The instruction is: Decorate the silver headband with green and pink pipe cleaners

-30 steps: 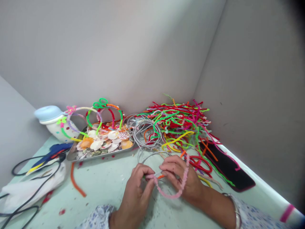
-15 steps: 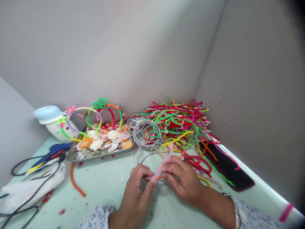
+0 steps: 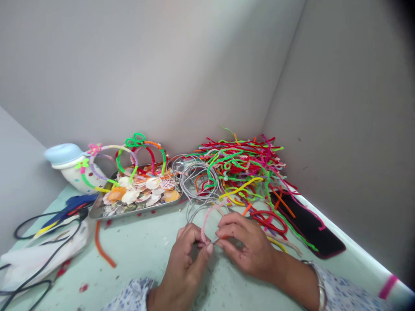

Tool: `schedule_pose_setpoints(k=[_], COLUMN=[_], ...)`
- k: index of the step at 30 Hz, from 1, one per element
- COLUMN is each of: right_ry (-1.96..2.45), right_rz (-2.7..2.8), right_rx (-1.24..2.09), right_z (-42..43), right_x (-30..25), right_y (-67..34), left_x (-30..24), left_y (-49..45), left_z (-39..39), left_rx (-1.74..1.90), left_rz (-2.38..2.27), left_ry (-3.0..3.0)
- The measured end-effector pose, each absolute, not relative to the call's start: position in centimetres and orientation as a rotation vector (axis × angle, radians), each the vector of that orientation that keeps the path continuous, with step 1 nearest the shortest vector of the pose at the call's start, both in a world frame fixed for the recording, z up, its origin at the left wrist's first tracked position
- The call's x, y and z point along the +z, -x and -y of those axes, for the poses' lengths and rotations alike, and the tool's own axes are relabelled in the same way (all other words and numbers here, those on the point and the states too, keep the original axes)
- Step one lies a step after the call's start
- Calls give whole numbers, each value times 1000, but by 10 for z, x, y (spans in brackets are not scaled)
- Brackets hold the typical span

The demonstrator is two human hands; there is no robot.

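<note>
My left hand [image 3: 186, 261] is closed in a pinch at the near middle of the table, gripping one end of a pink pipe cleaner [image 3: 204, 224] against a thin grey wire [image 3: 214, 240]. The pipe cleaner's loose length curves upward and bends over to the right. From the other side, my right hand [image 3: 248, 244] pinches the wire, with a bit of orange pipe cleaner [image 3: 223, 237] showing at its fingertips. How the pink end sits on the wire is hidden by my left fingers.
Beyond my hands lie a coil of grey wire [image 3: 182, 181] and a heap of coloured pipe cleaners [image 3: 240, 155]. A metal tray [image 3: 136, 211] of shells with decorated hoops stands left, near a white bottle [image 3: 76, 176]. Black cables [image 3: 39, 268] lie far left, a dark phone-like slab [image 3: 319, 237] right.
My right hand has let go of the pink pipe cleaner and pinches the wire instead. The pipe cleaner, held straight between both hands before, now curls up from my left fingers.
</note>
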State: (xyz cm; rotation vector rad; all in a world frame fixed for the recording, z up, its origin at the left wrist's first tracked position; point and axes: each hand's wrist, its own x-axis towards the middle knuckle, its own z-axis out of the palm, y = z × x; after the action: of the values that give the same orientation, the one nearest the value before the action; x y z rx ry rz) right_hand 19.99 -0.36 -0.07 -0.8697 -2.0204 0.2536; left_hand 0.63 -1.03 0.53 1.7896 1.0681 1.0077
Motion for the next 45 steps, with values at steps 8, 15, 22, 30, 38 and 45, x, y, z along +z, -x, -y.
schedule_pose_setpoints(k=[8, 15, 22, 30, 38, 45], right_ry=[868, 889, 913, 886, 871, 909], right_rz=[2038, 2017, 1977, 2013, 2040, 2013], right_rx=[232, 232, 257, 229, 214, 240], right_z=[3, 3, 3, 3, 3, 2], right_x=[0, -1, -2, 1, 0, 0], right_y=[-199, -199, -197, -198, -199, -198], left_x=[5, 4, 5, 6, 6, 7], left_y=[-5, -5, -6, -6, -6, -7], left_z=[10, 9, 8, 11, 9, 9], left_rx=[980, 968, 959, 969, 946, 934], left_rz=[-1067, -1102, -1114, -1114, -1107, -1144], left_ry=[-1751, -1777, -1857, -1807, -1698, -1748])
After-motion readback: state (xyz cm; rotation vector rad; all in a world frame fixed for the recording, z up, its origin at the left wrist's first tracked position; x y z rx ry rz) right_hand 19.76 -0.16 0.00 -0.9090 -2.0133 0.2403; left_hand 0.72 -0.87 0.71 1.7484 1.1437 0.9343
